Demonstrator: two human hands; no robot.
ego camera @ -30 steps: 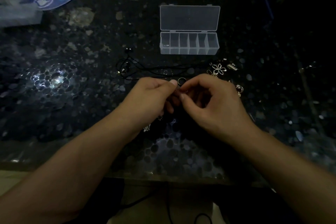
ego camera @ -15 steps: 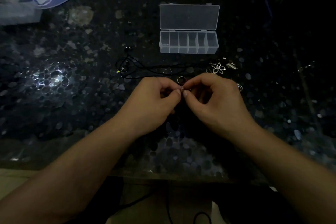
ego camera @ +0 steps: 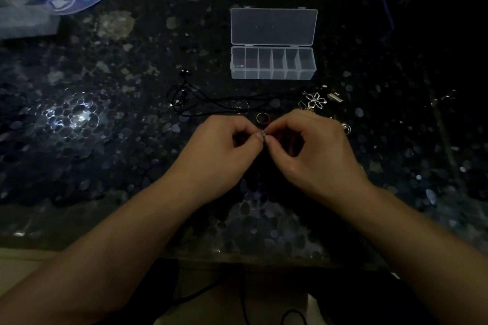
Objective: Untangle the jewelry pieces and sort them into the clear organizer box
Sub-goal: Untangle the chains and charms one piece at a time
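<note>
The clear organizer box [ego camera: 273,63] sits open at twelve o'clock. Below it the left hand [ego camera: 224,150] and right hand [ego camera: 311,150] meet, both pinching one tiny jewelry piece [ego camera: 262,134] — likely picking it apart. Dim light risks a slip; a ring [ego camera: 262,118] lies just beyond.
</note>
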